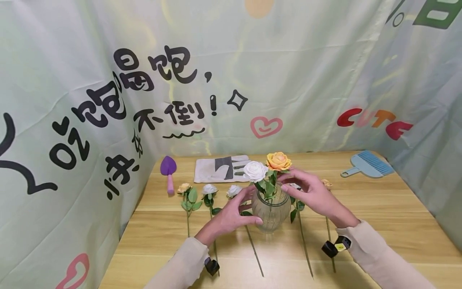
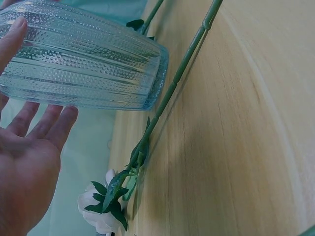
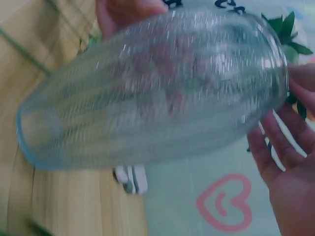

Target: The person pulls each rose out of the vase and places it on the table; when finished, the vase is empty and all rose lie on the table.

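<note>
A clear ribbed glass vase (image 1: pixel 271 214) stands between my hands, holding a white rose (image 1: pixel 255 171) and an orange rose (image 1: pixel 278 161). My left hand (image 1: pixel 231 214) holds the vase's side, its thumb across the front and its fingers round the left. In the left wrist view the fingertips (image 2: pixel 69 115) lie right at the glass. My right hand (image 1: pixel 314 192) is at the rim, beneath the orange rose; its fingers (image 3: pixel 290 142) are spread and extended. In the right wrist view the vase (image 3: pixel 162 93) is blurred, and the left hand shows on its far side.
Several cut roses lie on the wooden table (image 1: pixel 390 224), including a yellow one (image 1: pixel 184 188) and a white one (image 1: pixel 209 189) at left. Behind are a purple trowel (image 1: pixel 169 172), grey-and-white gloves (image 1: pixel 213 170) and a blue dustpan (image 1: pixel 369 163). Printed cloth walls (image 1: pixel 306 80) enclose the table.
</note>
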Available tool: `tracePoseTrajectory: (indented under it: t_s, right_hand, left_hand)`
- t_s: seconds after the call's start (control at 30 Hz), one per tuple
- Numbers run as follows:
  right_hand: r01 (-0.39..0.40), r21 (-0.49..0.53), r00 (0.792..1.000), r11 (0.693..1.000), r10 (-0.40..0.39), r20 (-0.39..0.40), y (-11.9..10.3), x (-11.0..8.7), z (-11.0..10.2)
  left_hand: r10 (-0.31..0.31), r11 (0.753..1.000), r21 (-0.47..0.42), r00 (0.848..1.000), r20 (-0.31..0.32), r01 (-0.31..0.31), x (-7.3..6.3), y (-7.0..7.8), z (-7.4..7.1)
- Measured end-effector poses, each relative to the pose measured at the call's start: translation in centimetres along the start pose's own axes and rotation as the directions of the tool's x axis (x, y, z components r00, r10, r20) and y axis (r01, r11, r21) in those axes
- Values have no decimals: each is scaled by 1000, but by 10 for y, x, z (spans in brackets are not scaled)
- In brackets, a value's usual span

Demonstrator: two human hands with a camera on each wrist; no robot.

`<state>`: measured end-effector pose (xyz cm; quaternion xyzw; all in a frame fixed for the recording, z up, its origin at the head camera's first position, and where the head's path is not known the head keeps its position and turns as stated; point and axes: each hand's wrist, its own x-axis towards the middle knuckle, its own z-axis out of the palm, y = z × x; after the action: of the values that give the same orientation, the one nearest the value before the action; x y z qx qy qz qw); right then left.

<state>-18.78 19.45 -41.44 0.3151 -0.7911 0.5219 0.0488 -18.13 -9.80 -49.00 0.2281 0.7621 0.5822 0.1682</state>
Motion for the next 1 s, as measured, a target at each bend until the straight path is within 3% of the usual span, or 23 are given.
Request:
tracePoseTrajectory:
  t_s: [0.27,0.57,1.0]
  right_hand:
    - [-45,-31,999,999,45,14,-3,4,12]
    - [-45,2,997,999,45,-55,-12,6,14]
    - [117,78,984,990,-104,-147,-23,15,8]
  left_hand:
    - [18,1000,-14,1000,7,-18,0,-1,0]
    - [29,999,-36,999,15,-28,1,-1,-1]
    - [48,996,-71,998,36,-46,3,-3,-2]
